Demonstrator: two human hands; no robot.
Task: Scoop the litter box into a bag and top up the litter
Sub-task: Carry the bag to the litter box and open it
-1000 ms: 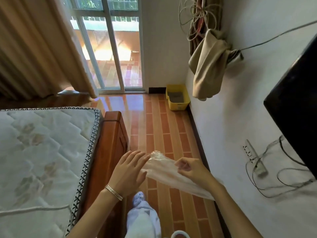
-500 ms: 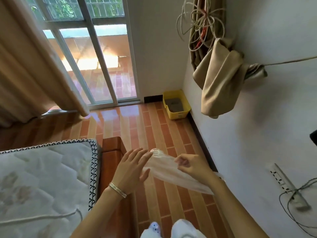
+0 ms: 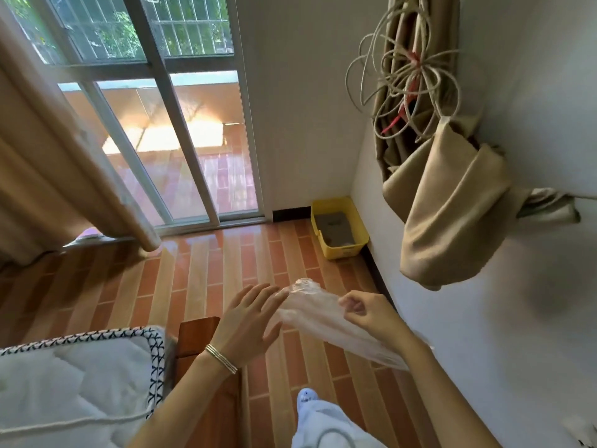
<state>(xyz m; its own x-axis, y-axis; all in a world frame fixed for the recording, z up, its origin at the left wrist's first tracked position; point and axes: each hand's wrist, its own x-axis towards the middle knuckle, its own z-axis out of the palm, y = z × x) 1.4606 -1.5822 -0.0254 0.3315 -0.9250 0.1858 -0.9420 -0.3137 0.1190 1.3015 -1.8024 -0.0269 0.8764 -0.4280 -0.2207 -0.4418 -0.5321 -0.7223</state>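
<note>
Mattress sat just left of my left hand; tan cloth bundle hung above my right hand. Yellow litter box lay well ahead, cornered. Clear bag between hands: right pinched it, left's straight fingers touched it.

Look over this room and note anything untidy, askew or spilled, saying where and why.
A tangle of cord hangs on the right wall, loops sticking out, above a curtain bunched into a knot instead of hanging straight. No litter shows spilled around the yellow litter box.
</note>
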